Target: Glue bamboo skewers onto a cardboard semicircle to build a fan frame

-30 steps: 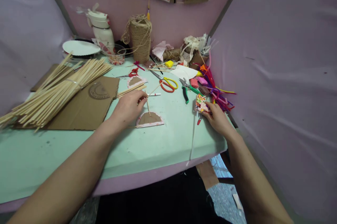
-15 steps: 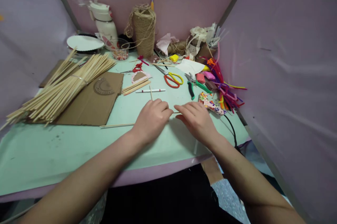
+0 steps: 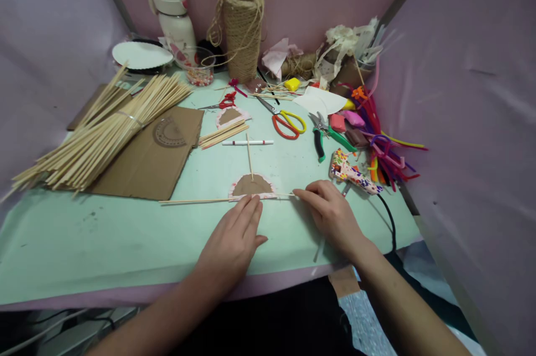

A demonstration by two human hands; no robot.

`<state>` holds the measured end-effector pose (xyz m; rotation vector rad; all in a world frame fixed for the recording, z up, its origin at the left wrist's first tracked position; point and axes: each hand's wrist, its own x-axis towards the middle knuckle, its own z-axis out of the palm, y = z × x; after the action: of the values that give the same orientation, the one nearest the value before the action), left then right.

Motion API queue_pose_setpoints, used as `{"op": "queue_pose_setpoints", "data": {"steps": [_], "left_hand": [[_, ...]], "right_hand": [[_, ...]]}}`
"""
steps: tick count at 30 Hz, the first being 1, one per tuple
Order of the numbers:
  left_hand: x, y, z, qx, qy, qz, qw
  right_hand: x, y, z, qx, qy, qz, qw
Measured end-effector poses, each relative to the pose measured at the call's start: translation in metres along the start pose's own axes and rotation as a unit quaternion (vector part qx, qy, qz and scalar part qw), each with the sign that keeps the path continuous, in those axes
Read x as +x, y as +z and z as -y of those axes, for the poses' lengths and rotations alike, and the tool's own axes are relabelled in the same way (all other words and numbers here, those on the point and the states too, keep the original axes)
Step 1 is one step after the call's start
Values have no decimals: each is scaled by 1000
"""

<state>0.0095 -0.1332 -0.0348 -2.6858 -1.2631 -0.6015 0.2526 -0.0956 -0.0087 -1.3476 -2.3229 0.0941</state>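
A brown cardboard half-disc [image 3: 257, 185] with a pink-and-white edge lies on the mint tabletop. One short thin stick [image 3: 249, 158] stands out from its top. Along its straight edge runs a long thin stick [image 3: 192, 201], its left part on the table. My left hand [image 3: 232, 239] lies with fingers stretched out, their tips touching the straight edge. To the right, my right hand [image 3: 329, 213] pinches the right end of the long stick between thumb and forefinger.
Left are a stick bundle [image 3: 129, 116] and a cardboard sheet [image 3: 138, 169]. A white pen [image 3: 268, 143], scissors [image 3: 288, 123], pliers [image 3: 320, 141] and a patterned glue gun [image 3: 355, 173] lie beyond my hands. Twine [image 3: 242, 38] stands at the back.
My left hand has moved down and opened out, uncovering the cardboard half-disc. My right hand has shifted right and lower, along the stick. The view has shifted a little.
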Motion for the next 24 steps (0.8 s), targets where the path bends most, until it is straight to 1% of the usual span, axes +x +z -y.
{"op": "queue_pose_setpoints", "data": {"steps": [5, 10, 24], "left_hand": [[3, -6, -1, 25, -20, 29, 999], [4, -7, -2, 23, -25, 39, 999], [2, -6, -3, 18, -42, 59, 997]], "right_hand": [[-1, 6, -1, 11, -3, -15, 1000], [-2, 9, -3, 17, -11, -25, 999], [0, 11, -5, 7, -8, -2, 1000]]}}
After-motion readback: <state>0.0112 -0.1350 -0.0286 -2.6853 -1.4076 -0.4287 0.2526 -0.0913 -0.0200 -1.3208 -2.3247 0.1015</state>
